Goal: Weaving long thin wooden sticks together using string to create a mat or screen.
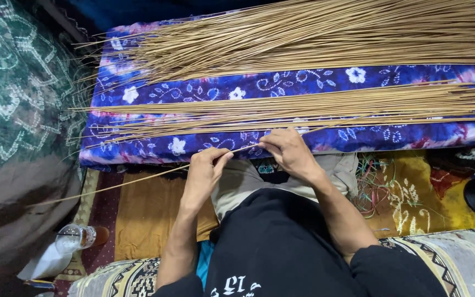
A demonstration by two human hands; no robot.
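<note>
Between the two hands: one long, thin, tan palm-leaf rib stick [138, 182], held out of the stock and lying nearly level, its long axis slanting slightly down toward the person's left.

Left hand [204, 171]: fingertips pinched shut on the stick. Beyond this pinch the free length, by far the greater part, runs off to the left and ends over the brown cloth [17, 203].

Right hand [288, 151]: fingers closed on the same stick at its near end, just beside and slightly above the left hand. Little or no stick shows past this grip.

Just beyond the right hand: a loose flat layer of like tan sticks [314, 110] on a blue-and-purple flowered cushion [226, 88], their axes roughly parallel to the held one. Further back, a thicker bundle of the same sticks [314, 33].

Below the left forearm: a clear plastic bottle lying on its side [78, 236]. Right of the right forearm: a tangle of thin coloured cords [375, 187].
</note>
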